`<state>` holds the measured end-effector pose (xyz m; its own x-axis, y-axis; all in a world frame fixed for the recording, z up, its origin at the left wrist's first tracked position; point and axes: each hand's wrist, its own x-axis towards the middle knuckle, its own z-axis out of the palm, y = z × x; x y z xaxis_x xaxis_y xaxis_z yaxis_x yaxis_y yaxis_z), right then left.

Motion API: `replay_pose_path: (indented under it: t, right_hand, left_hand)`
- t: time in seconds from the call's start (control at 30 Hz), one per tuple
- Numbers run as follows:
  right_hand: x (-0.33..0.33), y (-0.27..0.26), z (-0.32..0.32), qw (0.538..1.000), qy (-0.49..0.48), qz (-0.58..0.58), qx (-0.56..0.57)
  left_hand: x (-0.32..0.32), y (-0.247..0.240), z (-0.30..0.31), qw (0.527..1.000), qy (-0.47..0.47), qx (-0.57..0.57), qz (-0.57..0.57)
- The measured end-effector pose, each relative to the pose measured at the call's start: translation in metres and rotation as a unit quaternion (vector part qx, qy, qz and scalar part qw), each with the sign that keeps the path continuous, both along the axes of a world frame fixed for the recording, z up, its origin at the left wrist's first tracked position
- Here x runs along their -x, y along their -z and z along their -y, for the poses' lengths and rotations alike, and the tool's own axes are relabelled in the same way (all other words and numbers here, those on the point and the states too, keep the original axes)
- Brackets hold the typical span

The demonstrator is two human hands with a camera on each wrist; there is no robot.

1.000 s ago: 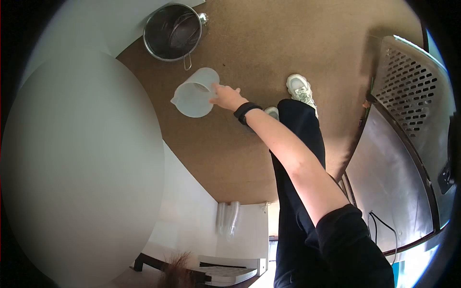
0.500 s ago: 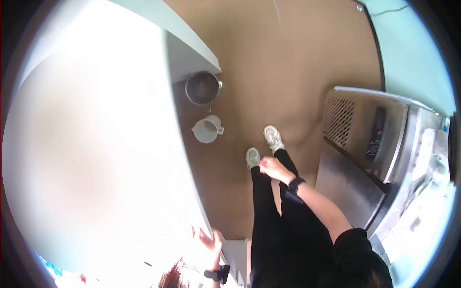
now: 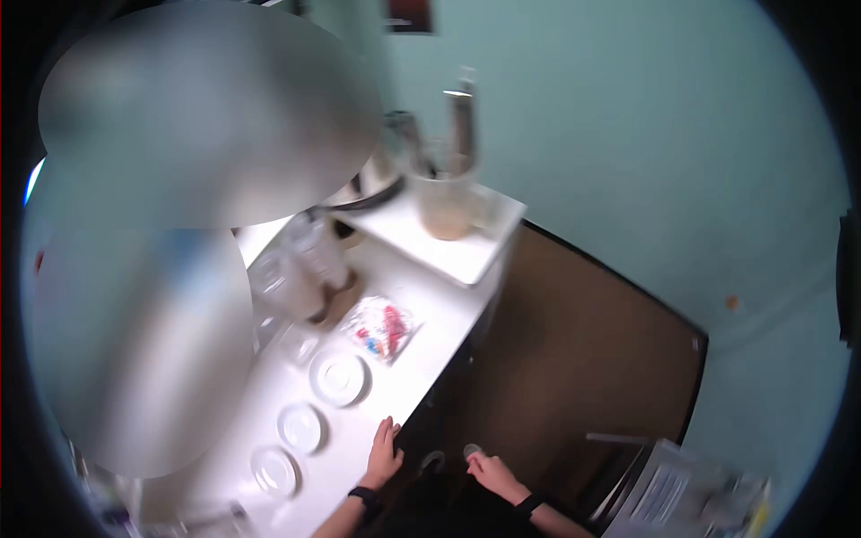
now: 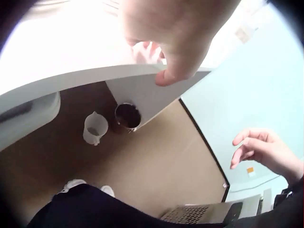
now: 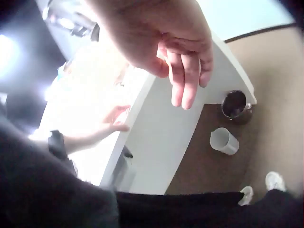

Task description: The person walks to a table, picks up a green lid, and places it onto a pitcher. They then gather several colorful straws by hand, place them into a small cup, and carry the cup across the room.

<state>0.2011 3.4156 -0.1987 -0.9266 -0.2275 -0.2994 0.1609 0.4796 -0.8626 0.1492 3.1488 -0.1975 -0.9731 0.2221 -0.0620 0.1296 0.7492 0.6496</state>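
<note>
At the edge of the white table, the left hand [image 3: 384, 459] rests with fingers extended; in the left wrist view the left hand [image 4: 178, 35] has its thumb at the table edge. Off the table's side, the right hand [image 3: 495, 475] hangs in the air, holding nothing; its fingers hang loosely bent in the right wrist view, where the right hand [image 5: 166, 47] is large. A white plastic jug [image 4: 95, 129] and a steel pot [image 4: 128, 116] stand on the floor below, the jug [image 5: 224, 141] beside the pot [image 5: 236, 106].
On the table [image 3: 421, 384] lie several round white lids [image 3: 339, 377] and a bag of red and blue items [image 3: 383, 329]. Clear plastic containers [image 3: 289, 285] and a pitcher with utensils [image 3: 446, 206] stand farther back. A metal appliance [image 4: 190, 214] stands on the floor side.
The head view has swung from the floor up to the tabletop and wall. The right hand has let go of the jug, which stays on the floor, and the left hand has come into view.
</note>
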Motion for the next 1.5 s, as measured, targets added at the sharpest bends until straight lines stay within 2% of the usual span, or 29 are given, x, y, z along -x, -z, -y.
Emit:
replay_pose_path:
  t: [0.07,0.13,0.17,0.27,0.3,0.4,0.43,0.53,0.67,0.73,0.77,0.87,1.0,1.1,1.17,1.27,1.37,1.5]
  right_hand:
    - [0.006,-0.019,-0.002,0.991,-0.118,0.05,0.041]
    - [0.011,-0.023,-0.009,0.977,-0.185,0.088,0.061]
    - [0.015,-0.023,-0.012,0.968,-0.215,0.111,0.068]
    - [0.028,-0.014,-0.021,0.969,-0.21,0.126,0.036]
    - [0.032,-0.012,-0.021,0.971,-0.202,0.118,0.039]
    - [0.041,-0.022,-0.008,0.973,-0.206,0.1,0.014]
    - [0.039,-0.025,0.0,0.975,-0.18,0.116,0.054]
    - [0.022,-0.053,0.035,0.97,-0.21,0.102,0.072]
    - [-0.025,-0.088,0.101,0.922,-0.315,0.19,0.124]
    - [-0.049,-0.11,0.138,0.904,-0.374,0.182,0.102]
    - [-0.062,-0.117,0.157,0.894,-0.401,0.173,0.097]
    - [-0.1,-0.13,0.223,0.866,-0.476,0.134,0.076]
    - [-0.16,-0.146,0.305,0.821,-0.566,0.06,0.052]
    - [-0.218,-0.148,0.361,0.783,-0.616,0.049,0.066]
    - [-0.26,-0.158,0.393,0.757,-0.649,0.044,0.057]
    - [-0.313,-0.166,0.433,0.691,-0.72,-0.013,0.056]
    - [-0.352,-0.167,0.466,0.618,-0.783,-0.028,0.06]
    - [-0.394,-0.166,0.515,0.56,-0.827,-0.045,0.039]
  left_hand:
    - [-0.013,-0.019,-0.004,0.998,-0.045,-0.033,0.038]
    - [-0.036,-0.029,-0.002,0.994,-0.056,-0.05,0.085]
    - [-0.05,-0.034,-0.002,0.996,-0.066,-0.055,0.039]
    - [-0.098,-0.078,0.0,0.979,-0.156,-0.105,0.078]
    - [-0.117,-0.088,0.001,0.973,-0.199,-0.109,0.053]
    - [-0.176,-0.11,0.01,0.936,-0.319,-0.139,0.057]
    - [-0.196,-0.115,0.013,0.925,-0.345,-0.146,0.057]
    - [-0.245,-0.131,0.018,0.878,-0.436,-0.18,0.081]
    - [-0.301,-0.16,0.023,0.823,-0.513,-0.23,0.083]
    - [-0.343,-0.149,0.027,0.783,-0.529,-0.325,0.025]
    - [-0.37,-0.135,0.029,0.733,-0.546,-0.405,0.009]
    - [-0.469,-0.122,0.043,0.751,-0.612,-0.225,0.098]
    - [-0.563,-0.115,0.065,0.661,-0.722,-0.2,0.034]
    - [-0.593,-0.137,0.083,0.612,-0.779,-0.103,-0.083]
    - [-0.608,-0.139,0.089,0.568,-0.808,-0.115,-0.111]
    - [-0.627,-0.144,0.094,0.522,-0.833,-0.129,-0.127]
    - [-0.647,-0.134,0.096,0.504,-0.839,-0.156,-0.131]
    - [-0.676,-0.138,0.105,0.47,-0.858,-0.173,-0.114]
